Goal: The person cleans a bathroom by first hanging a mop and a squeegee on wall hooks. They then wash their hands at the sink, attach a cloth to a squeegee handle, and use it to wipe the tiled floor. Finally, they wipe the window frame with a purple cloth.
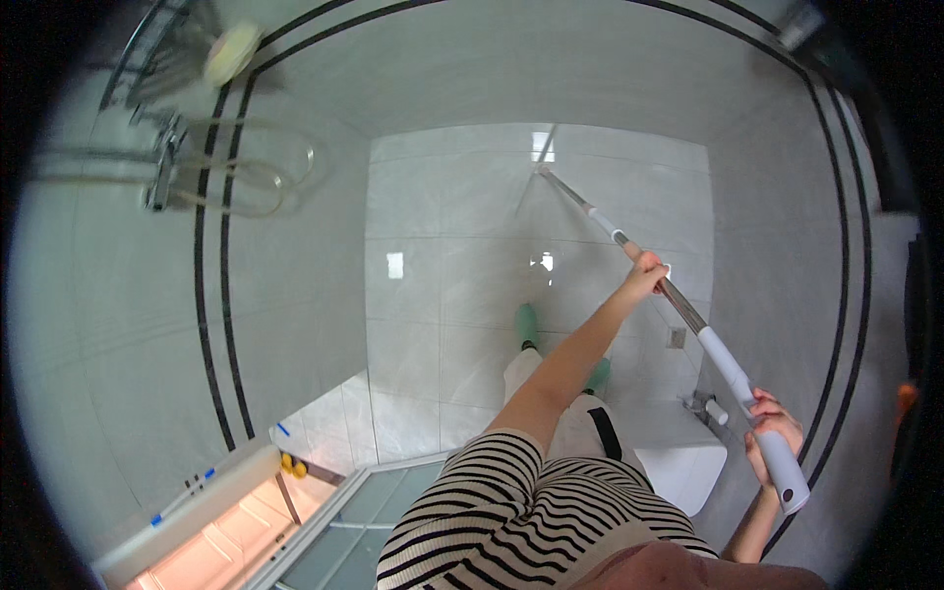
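A long-handled floor wiper or mop (682,306), with a metal pole and white plastic sections, slants from lower right to upper middle. My left hand (647,271) is closed around the metal part of its pole. Lower down, my right hand (773,431) grips the thick white handle near its end. At the far end, the thin, blurred head (544,171) rests on the grey tiled floor (472,192) near the far wall. My feet, in green footwear (526,323), stand on the tiles behind it.
A wall-mounted shower mixer (166,158) with a looping hose is at left, below a blurred rack. Beside my legs at right are a white fixture, possibly a toilet (682,468), and a floor drain (676,338). A glass-paned door (369,498) stands at the lower left doorway.
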The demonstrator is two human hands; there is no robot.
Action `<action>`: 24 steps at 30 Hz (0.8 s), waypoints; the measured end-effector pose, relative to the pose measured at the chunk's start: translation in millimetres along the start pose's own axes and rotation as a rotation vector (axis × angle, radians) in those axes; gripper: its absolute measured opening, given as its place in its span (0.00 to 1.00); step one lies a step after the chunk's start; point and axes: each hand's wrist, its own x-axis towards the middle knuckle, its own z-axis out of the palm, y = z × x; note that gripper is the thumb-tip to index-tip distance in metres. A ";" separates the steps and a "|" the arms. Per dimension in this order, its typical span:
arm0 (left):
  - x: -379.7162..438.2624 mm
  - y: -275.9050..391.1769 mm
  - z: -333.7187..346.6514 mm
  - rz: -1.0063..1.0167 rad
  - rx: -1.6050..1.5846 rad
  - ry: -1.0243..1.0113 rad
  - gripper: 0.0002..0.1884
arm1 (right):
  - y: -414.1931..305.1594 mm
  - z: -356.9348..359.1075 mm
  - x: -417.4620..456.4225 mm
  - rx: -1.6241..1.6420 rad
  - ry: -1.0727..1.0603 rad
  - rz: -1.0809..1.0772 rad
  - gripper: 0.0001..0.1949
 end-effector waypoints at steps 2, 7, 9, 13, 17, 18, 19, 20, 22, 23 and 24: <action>12.4 -38.9 54.0 -0.025 0.014 -0.073 0.11 | 0.9 -26.1 -40.2 -0.006 0.089 0.074 0.11; -4.6 -125.4 154.8 -0.143 0.052 -0.219 0.09 | 0.2 -61.0 -142.6 -0.038 0.329 0.244 0.13; -24.2 -136.9 186.1 -0.189 0.065 -0.242 0.10 | -1.5 -72.0 -174.0 -0.031 0.393 0.229 0.15; -20.5 -130.0 203.5 -0.161 0.178 -0.155 0.15 | 9.7 -52.3 -176.8 0.052 0.678 0.164 0.15; 60.5 -102.1 180.9 0.017 0.286 -0.058 0.18 | 126.1 6.8 -137.4 0.214 0.929 0.056 0.08; 89.2 -99.0 165.5 0.096 0.262 -0.038 0.17 | 128.3 12.7 -96.5 0.233 0.819 -0.020 0.08; 109.2 -91.4 157.5 0.071 0.327 -0.067 0.16 | 141.4 22.9 -64.2 0.247 0.810 0.004 0.09; 124.7 -85.9 151.2 0.041 0.394 -0.103 0.15 | 151.9 33.7 -42.0 0.259 0.806 0.032 0.10; 148.2 -81.5 141.6 0.126 0.514 -0.038 0.14 | 147.2 38.8 -16.7 0.227 0.772 0.014 0.10; 155.4 -82.0 137.5 0.170 0.576 -0.009 0.14 | 143.0 38.9 -10.2 0.211 0.758 0.006 0.10; 160.4 -87.0 134.5 0.119 0.570 -0.015 0.14 | 138.4 35.8 -8.4 0.197 0.742 0.008 0.09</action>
